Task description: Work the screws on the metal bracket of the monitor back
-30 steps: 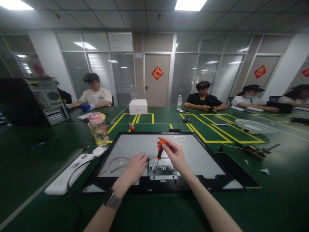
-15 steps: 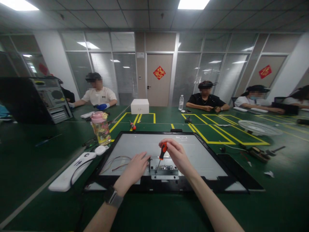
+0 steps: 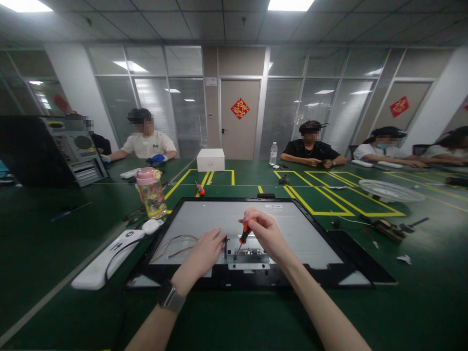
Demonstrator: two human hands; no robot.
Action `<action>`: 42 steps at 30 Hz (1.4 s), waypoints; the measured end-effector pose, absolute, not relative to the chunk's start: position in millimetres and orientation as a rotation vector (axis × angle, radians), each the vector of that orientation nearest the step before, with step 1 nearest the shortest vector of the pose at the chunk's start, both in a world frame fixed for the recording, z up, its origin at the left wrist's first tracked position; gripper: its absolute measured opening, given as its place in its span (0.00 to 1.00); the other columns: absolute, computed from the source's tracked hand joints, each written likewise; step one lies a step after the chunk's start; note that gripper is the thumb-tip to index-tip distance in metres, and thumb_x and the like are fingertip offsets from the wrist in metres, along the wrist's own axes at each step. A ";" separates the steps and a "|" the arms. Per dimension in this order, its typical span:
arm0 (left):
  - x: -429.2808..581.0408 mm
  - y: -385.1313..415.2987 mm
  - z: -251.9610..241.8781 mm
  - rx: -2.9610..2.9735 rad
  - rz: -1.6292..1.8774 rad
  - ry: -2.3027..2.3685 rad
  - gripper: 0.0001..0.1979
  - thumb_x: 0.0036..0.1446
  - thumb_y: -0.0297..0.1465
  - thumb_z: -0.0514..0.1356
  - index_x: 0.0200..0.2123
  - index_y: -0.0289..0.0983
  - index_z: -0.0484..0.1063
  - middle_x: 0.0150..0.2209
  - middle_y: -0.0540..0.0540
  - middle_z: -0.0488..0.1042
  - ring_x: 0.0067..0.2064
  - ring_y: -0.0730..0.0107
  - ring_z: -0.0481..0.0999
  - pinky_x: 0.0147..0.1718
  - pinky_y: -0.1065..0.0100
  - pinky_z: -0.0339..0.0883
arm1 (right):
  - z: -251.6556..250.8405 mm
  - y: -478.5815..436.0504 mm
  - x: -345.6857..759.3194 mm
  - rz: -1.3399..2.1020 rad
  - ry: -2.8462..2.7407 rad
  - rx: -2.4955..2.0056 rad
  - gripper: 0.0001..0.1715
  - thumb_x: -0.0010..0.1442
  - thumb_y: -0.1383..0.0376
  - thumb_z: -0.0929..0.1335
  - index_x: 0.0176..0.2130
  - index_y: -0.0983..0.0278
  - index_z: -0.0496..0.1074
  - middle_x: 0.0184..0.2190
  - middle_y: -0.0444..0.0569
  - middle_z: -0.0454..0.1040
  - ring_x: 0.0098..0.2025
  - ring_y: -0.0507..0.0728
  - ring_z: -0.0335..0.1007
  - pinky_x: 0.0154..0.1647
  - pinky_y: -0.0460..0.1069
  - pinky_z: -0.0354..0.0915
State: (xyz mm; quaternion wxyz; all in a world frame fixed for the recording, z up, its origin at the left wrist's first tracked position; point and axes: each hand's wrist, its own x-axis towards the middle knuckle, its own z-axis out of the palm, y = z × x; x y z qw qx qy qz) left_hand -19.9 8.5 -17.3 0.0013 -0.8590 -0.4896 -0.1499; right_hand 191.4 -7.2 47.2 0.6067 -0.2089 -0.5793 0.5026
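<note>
A flat display panel (image 3: 285, 234) with a black frame lies back side up on the table in front of me. My right hand (image 3: 266, 231) grips a red-and-black screwdriver (image 3: 245, 234), its handle tilted to the right. The shaft points down at the left part of a metal bracket (image 3: 248, 266) near the panel's front edge; whether a screw is under the tip I cannot tell. Flat against the panel, fingers stretched out, my left hand (image 3: 204, 252) touches the bracket's left side. Thin wires (image 3: 174, 247) lie on the panel left of that hand.
Left of the panel are a white power bank-like device (image 3: 104, 263) with a cable and a pink-lidded bottle (image 3: 151, 195). An opened computer case (image 3: 32, 151) stands farther left. At right lie a dark flat slab (image 3: 365, 258) and a tool (image 3: 389, 229). Several people sit opposite.
The screwdriver's handle has dipped and turned slightly in my right hand, while its tip stays at the same part of the bracket. My left hand keeps its place. The view has shifted a little.
</note>
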 end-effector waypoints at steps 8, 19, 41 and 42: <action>-19.8 8.2 -17.7 -2.705 -0.451 -1.544 0.20 0.68 0.28 0.49 0.60 0.38 0.68 0.64 0.37 0.67 0.64 0.56 0.67 0.62 0.51 0.60 | 46.6 -6.1 191.2 1.248 -1.314 -0.473 0.17 0.59 0.50 0.72 0.41 0.59 0.78 0.36 0.50 0.81 0.41 0.59 0.77 0.47 0.56 0.70; -19.1 8.6 -18.9 -2.695 -0.405 -1.593 0.20 0.69 0.29 0.49 0.60 0.38 0.68 0.65 0.38 0.66 0.64 0.55 0.66 0.63 0.52 0.57 | 47.3 -8.7 190.8 0.995 -1.375 -0.628 0.15 0.59 0.54 0.72 0.44 0.58 0.80 0.38 0.50 0.80 0.40 0.59 0.77 0.46 0.55 0.71; -19.7 9.9 -18.1 -2.705 -0.425 -1.531 0.19 0.69 0.29 0.50 0.59 0.38 0.69 0.64 0.38 0.67 0.63 0.56 0.68 0.62 0.53 0.60 | 41.6 -1.5 192.9 1.034 -1.300 -0.600 0.15 0.57 0.51 0.73 0.37 0.58 0.80 0.32 0.47 0.77 0.35 0.56 0.72 0.40 0.52 0.68; -20.1 10.3 -18.7 -2.705 -0.430 -1.521 0.19 0.69 0.29 0.50 0.59 0.39 0.69 0.64 0.38 0.67 0.63 0.56 0.68 0.62 0.53 0.60 | 41.3 -0.8 193.3 1.064 -1.294 -0.587 0.16 0.58 0.50 0.73 0.40 0.58 0.80 0.33 0.47 0.78 0.37 0.57 0.74 0.43 0.53 0.68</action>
